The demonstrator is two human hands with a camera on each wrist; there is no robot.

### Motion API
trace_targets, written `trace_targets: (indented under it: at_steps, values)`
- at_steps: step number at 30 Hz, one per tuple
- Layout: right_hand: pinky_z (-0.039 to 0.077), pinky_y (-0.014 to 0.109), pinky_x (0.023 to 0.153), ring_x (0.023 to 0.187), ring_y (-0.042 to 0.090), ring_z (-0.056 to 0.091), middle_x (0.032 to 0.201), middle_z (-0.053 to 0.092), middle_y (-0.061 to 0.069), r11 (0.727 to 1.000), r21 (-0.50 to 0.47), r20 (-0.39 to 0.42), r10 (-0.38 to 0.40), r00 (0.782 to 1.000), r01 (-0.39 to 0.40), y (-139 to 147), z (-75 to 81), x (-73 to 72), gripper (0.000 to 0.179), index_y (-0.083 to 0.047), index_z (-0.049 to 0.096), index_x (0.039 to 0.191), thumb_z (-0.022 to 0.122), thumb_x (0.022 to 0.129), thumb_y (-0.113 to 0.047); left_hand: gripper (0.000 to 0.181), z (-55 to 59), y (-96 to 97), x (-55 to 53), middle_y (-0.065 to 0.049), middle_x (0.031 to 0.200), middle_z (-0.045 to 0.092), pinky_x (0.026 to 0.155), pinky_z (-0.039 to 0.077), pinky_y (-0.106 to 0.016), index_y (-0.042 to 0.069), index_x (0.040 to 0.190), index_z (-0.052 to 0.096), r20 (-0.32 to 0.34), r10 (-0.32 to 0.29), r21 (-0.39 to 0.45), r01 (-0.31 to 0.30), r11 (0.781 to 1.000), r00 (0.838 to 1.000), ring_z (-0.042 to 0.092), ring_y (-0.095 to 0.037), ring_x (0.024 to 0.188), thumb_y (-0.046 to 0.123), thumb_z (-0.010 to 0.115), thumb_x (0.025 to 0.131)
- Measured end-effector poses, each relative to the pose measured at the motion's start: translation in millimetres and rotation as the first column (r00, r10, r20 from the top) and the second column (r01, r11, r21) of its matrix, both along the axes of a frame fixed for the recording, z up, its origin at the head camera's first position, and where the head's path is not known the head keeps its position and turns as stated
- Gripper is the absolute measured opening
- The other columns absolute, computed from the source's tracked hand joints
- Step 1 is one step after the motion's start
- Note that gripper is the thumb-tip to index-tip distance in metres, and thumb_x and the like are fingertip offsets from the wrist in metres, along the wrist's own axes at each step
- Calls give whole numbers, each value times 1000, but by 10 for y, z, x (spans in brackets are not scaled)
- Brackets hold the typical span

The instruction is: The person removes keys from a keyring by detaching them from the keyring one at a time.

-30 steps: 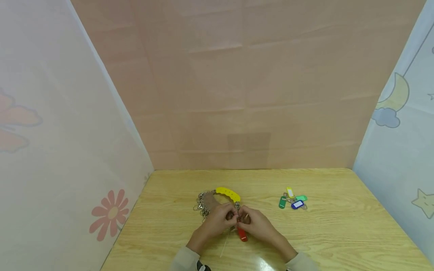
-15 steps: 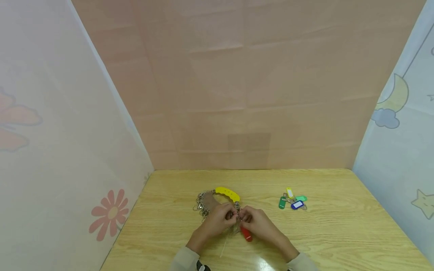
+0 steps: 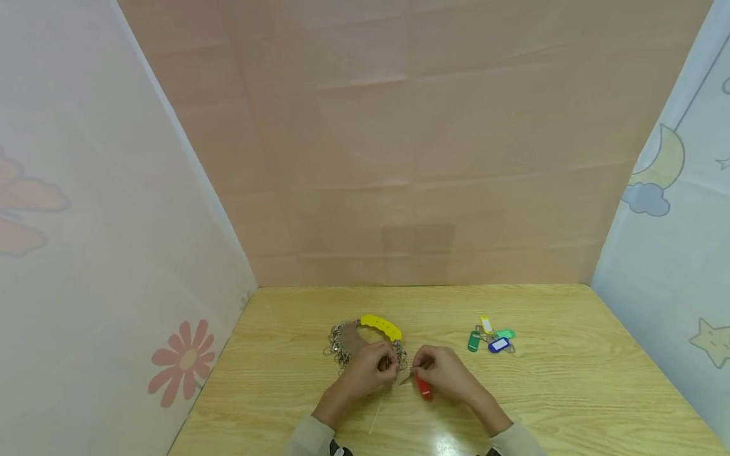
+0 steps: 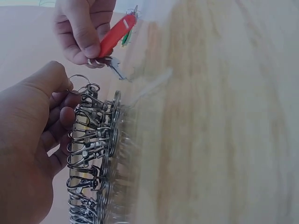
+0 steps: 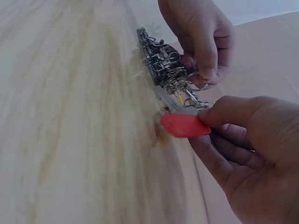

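My left hand (image 3: 365,370) pinches a thin split ring (image 4: 80,76) between thumb and fingers. That ring belongs to a dense row of silver lobster clasps and rings (image 4: 88,151), which hangs from a yellow carrying handle (image 3: 381,326). To the right, my right hand (image 3: 441,372) pinches a red key tag (image 3: 424,389) by its ring end. A silver key (image 4: 117,70) dangles from the tag's ring, pointing towards the left hand. A gap separates the two hands in the head view. In the right wrist view the red tag overlaps the lower end of the clasps.
On the wooden table (image 3: 570,380) to the right lies a small group of keys with a yellow tag (image 3: 486,325), a dark green tag (image 3: 474,341), a light green tag (image 3: 505,334) and a blue tag (image 3: 499,345). A thin pale strip (image 3: 376,415) lies near the left wrist.
My right hand has moved right, away from the clasps, carrying the red key tag, and its key now shows between the hands. My left hand has stayed almost in place.
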State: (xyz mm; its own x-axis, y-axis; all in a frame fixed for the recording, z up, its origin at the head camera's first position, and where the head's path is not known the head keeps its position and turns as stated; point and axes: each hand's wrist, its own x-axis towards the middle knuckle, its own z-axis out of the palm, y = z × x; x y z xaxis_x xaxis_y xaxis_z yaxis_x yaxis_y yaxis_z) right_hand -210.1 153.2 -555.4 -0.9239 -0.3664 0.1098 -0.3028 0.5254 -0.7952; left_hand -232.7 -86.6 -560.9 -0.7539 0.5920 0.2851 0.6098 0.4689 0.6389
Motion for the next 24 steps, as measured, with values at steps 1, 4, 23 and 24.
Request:
trace_targets:
  at_steps: [1, 4, 23, 24]
  values:
    - [57, 22, 74, 83, 6, 66, 93, 74, 0, 1000, 2, -1, -5, 1000, 5, 7, 6, -6, 5, -7, 73, 95, 76, 92, -5, 13, 0, 3, 7, 9, 90, 62, 67, 50, -13, 16, 93, 68, 6, 3, -2, -3, 1000, 1000, 50, 5, 76, 5, 70, 99]
    - [57, 21, 73, 82, 4, 65, 93, 74, 1, 1000, 5, -7, -23, 1000, 23, 22, 32, -20, 7, -8, 72, 94, 75, 91, -2, 15, -30, 9, 11, 11, 88, 61, 67, 50, -13, 17, 91, 68, -17, 4, -13, -4, 1000, 1000, 50, 5, 76, 3, 71, 97]
    - [52, 25, 65, 84, 8, 60, 95, 68, -5, 994, 46, -78, -94, 992, 98, 166, 298, -13, 9, -17, 69, 96, 72, 97, -9, 10, -70, 6, 41, 12, 88, 62, 70, 49, -12, 16, 91, 72, -71, 5, -100, -12, 995, 997, 50, 6, 78, 8, 74, 96]
    - [52, 24, 65, 84, 8, 60, 95, 68, -5, 994, 47, -88, -97, 991, 102, 178, 318, -12, 8, -17, 69, 96, 73, 96, -9, 9, -69, 5, 39, 12, 88, 63, 71, 49, -12, 16, 91, 73, -69, 4, -102, -11, 995, 998, 50, 6, 78, 9, 73, 97]
